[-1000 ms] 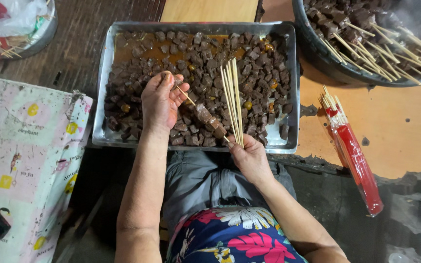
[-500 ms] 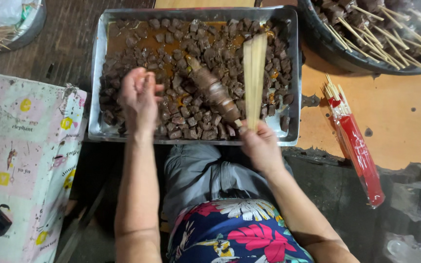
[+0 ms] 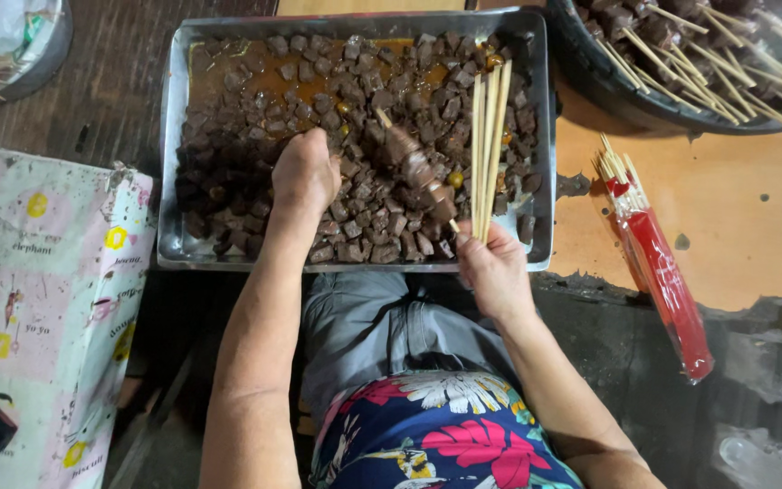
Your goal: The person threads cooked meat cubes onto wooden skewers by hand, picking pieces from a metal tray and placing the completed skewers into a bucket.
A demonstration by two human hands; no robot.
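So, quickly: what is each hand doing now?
Left hand: closed, reaching into meat cubes in tray.
Right hand: holding bamboo skewers.

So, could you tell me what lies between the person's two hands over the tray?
In the head view, marinated meat cubes in the metal tray fill the gap between the left hand and right hand, with the half-loaded skewer angling across them.

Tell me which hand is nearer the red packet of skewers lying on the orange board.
Right. The right hand grips a bundle of bare sticks at the metal tray's near edge, just left of the red packet. The left hand is farther away, reaching into the meat cubes.
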